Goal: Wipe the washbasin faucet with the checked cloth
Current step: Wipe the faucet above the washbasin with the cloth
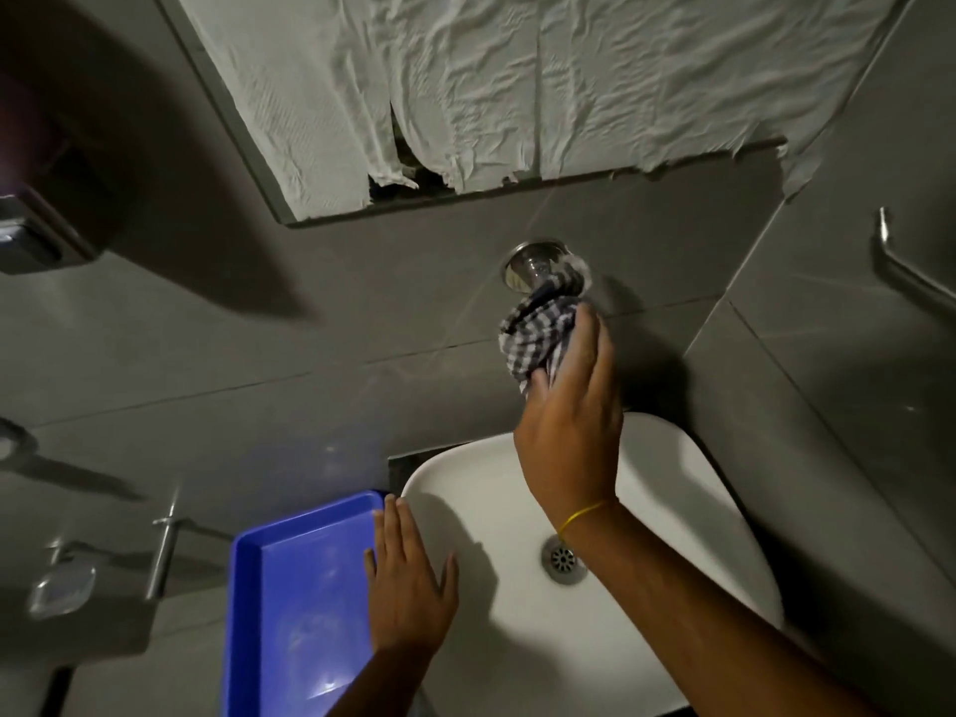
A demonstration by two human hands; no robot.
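A: Item nearest the camera?
B: Left hand (408, 577), flat, fingers spread, gripping nothing; it rested where the blue tray (289, 602) met the rim of the white washbasin (667, 478).

A: Tray contents?
B: None visible. It sat just left of the basin, touching or almost touching it.

A: Basin details?
B: Rounded white bowl, metal drain (564, 560) in its floor. The right forearm crossed above it, a yellow thread (582, 514) at the wrist.

A: Right hand?
B: Right hand (571, 406) raised over the basin's back edge, fingers closed on the checked cloth (538, 336).

A: Cloth position?
B: Bunched in that hand, its upper end wrapped around the faucet (533, 263), a chrome fitting on the grey tiled wall (362, 302). The spout was hidden by the cloth.

A: Farther back?
B: A mirror frame (248, 147) covered in crumpled white paper (517, 69), torn along the lower edge.

A: Sides?
B: A metal rail (910, 271) on the right wall; a soap dish (62, 587) low on the left.
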